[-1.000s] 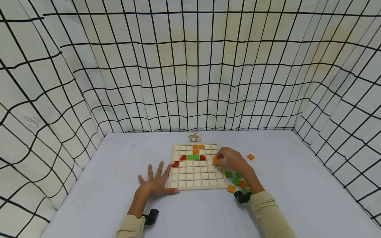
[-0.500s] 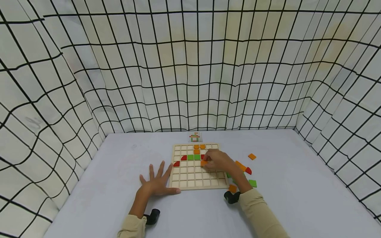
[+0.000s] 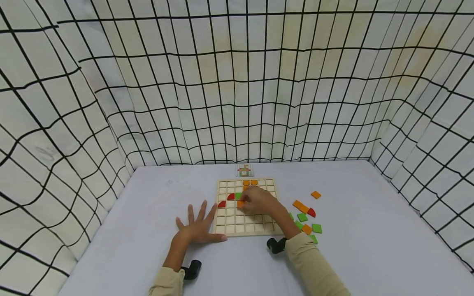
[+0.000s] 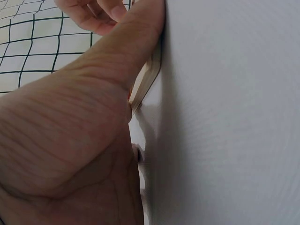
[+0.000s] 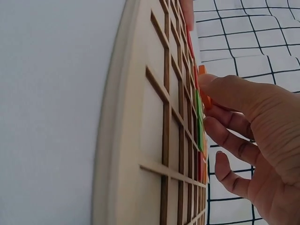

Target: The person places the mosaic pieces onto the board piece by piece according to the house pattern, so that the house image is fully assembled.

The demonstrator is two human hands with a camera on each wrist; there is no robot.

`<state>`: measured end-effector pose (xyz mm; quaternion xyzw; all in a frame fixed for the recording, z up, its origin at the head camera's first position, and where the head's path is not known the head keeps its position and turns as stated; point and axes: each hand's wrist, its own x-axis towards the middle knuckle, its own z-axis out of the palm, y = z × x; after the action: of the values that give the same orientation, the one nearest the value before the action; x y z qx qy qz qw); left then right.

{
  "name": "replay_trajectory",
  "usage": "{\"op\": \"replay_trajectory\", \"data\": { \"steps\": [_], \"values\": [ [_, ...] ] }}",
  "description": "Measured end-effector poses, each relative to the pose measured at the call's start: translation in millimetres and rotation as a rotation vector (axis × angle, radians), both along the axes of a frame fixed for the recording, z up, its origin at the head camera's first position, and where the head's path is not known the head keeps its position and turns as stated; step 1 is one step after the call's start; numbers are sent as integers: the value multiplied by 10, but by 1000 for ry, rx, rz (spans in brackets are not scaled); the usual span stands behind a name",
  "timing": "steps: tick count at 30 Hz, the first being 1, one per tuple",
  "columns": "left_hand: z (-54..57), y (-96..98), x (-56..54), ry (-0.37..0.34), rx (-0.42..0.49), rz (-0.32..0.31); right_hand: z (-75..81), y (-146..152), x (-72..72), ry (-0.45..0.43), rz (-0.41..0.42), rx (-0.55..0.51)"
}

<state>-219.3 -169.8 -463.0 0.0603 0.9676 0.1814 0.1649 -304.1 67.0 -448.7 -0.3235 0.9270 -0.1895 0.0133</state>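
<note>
One orange tile (image 3: 240, 204) pinched by right fingers (image 5: 230, 140); left fingers (image 3: 201, 211) splayed.

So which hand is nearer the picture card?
Right. The right hand is over the board, on the picture card's near side; the left hand is spread beside the board's near left corner, farther away.

There are two hands (image 3: 198, 231), one board (image 3: 230, 230), one card (image 3: 245, 170) and five loose green tiles (image 3: 302, 217).

The head camera is facing forward and down from behind the fingers (image 3: 202, 209); wrist cameras are looking closely past them, all sharing the wooden grid board (image 5: 152, 122).
</note>
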Motion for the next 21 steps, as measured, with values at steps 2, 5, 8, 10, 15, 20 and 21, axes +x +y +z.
{"op": "replay_trajectory", "data": {
  "steps": [2,5,8,10,15,20,21],
  "values": [
    [-42,-12,-14,3,5,-1,-26,-36,-5,17,-2,10],
    [-100,-27,-37,11,9,1,-62,-87,-13,39,-15,21],
    [-112,-26,-44,18,12,2,-88,-130,-12,44,-33,21],
    [-80,-17,-36,-3,-2,3,-99,-154,-7,49,-38,17],
    [63,22,29,-11,-18,-3,-119,-207,0,66,-56,35],
    [120,33,73,16,-31,-10,-139,-269,-5,85,-81,53],
    [120,32,74,17,-32,-10,-140,-280,-3,93,-81,52]
  ]
}}
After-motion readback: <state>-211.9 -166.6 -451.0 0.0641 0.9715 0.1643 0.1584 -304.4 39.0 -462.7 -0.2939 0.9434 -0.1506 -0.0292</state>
